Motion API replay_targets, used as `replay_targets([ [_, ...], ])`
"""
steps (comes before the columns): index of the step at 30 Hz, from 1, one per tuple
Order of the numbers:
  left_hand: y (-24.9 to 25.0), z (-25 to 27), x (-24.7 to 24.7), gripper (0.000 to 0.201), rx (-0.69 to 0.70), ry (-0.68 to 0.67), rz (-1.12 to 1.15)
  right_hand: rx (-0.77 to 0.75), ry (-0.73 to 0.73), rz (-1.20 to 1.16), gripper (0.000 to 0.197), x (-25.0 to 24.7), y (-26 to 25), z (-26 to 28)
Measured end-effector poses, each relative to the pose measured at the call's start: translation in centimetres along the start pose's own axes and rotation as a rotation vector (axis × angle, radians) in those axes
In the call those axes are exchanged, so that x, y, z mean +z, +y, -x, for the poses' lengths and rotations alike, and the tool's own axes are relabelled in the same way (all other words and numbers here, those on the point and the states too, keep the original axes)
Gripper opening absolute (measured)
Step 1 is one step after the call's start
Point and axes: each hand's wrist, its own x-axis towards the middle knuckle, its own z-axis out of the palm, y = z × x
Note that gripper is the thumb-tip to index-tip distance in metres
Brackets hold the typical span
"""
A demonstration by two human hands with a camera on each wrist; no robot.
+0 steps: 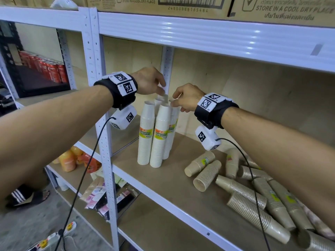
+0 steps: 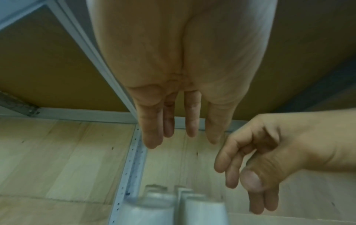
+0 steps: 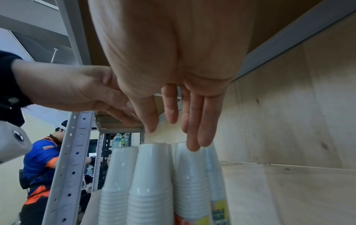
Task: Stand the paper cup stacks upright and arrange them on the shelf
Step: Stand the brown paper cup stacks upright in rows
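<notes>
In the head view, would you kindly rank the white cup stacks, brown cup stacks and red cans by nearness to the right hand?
1. White cup stacks: upright, just under the right hand.
2. Brown cup stacks: lying below-right.
3. Red cans: far left.

Upright cup stacks [image 1: 154,134] clustered touching at left of shelf board [image 1: 181,180], just right of upright post [image 1: 107,160], back wall behind. Toppled cup stacks [image 1: 253,194] lying piled at right of same board, well apart from upright cluster. Left hand [image 1: 150,82] and right hand [image 1: 186,98] above cluster tops; cardboard boxes [image 1: 199,4] on shelf above.
</notes>
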Motion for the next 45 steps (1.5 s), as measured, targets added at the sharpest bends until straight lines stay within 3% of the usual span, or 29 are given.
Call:
replay_targets([
  [5, 3.0, -1.4, 0.0, 0.034, 0.057, -0.002, 0.060, 0.039, 0.026, 0.042, 0.032, -1.5, 3.0, 1.1],
  [11, 6.8, -2.3, 3.3, 0.034, 0.151, -0.026, 0.146, 0.143, 0.036, 0.102, 0.036, -2.4, 7.9, 3.5],
  [20, 9.1, -2.7, 12.3, 0.040, 0.210, -0.241, 0.227, 0.333, -0.041, 0.181, 0.046, -1.8, 14.5, 8.8],
  [28, 7.5, -1.0, 20.6, 0.051, 0.118, -0.426, 0.268, 0.460, -0.138, 0.146, 0.047, 0.7, 19.2, 17.0],
  [34, 5.2, 0.4, 24.7, 0.060, 0.006, -0.463, 0.249, 0.578, -0.164, 0.173, 0.054, 2.2, 22.4, 23.1],
  [38, 4.3, 0.8, 26.3, 0.066, -0.016, -0.497, 0.216, 0.639, -0.203, 0.237, 0.045, 2.9, 24.2, 26.0],
  [45, 4.2, 1.2, 28.1, 0.068, 0.004, -0.530, 0.145, 0.709, -0.235, 0.184, 0.067, 3.1, 25.7, 28.4],
])
